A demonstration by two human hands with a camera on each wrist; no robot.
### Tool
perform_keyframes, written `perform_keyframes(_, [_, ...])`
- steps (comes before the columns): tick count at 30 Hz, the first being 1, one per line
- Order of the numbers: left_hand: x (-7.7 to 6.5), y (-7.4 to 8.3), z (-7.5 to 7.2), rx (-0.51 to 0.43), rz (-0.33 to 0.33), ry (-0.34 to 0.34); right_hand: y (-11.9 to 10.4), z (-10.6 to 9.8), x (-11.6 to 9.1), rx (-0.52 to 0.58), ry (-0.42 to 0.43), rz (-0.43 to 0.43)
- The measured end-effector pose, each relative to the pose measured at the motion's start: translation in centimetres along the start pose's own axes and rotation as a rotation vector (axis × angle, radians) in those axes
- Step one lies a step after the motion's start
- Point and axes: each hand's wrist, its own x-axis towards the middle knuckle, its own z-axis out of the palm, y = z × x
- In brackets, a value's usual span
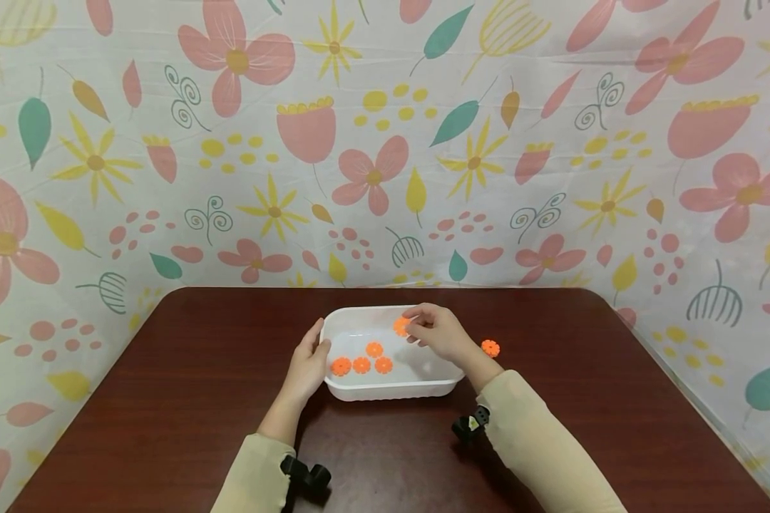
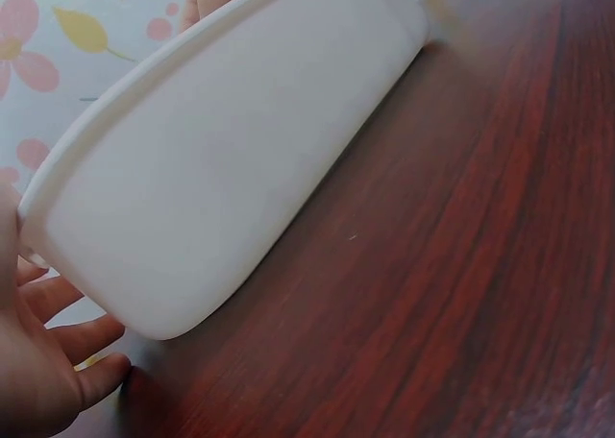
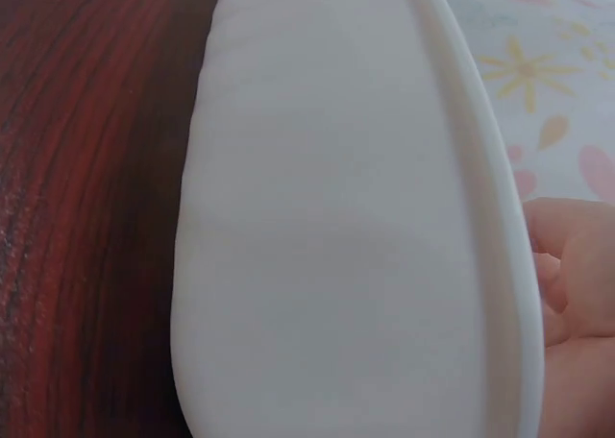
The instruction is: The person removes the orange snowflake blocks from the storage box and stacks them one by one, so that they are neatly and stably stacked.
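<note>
1. Orange flower piece (image 1: 401, 326) is up in the right grip (image 1: 441, 333), pinched between thumb and fingertips and hanging over the white tub (image 1: 391, 390).
2. Left grip (image 1: 308, 365) has the tub's left end, thumb up at the rim and fingers a bit spread along the outside wall.
3. Four more orange pieces (image 1: 361, 365) are lying on the tub floor, left of the right grip and just right of the left one. Three sit in a row on the near side, with one a little behind.
4. One loose piece (image 1: 490, 348) is on the brown counter (image 1: 385, 456), outside the tub and off to the right of the right grip, near that forearm.
5. Both arms have cream sleeves (image 1: 545, 434), and a flowery sheet (image 1: 372, 142) hangs behind the grips.
</note>
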Motion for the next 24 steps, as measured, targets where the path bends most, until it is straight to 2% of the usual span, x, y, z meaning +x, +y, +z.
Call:
perform_keyframes(7, [0.0, 0.1, 0.0, -0.001, -0.006, 0.006, -0.7, -0.9, -0.3, 0.03, 0.004, 0.023])
perform_keyframes(24, [0.0, 0.0, 0.0, 0.01, -0.008, 0.006, 0.8, -2.6, -0.8, 0.042, 0.09, 0.007])
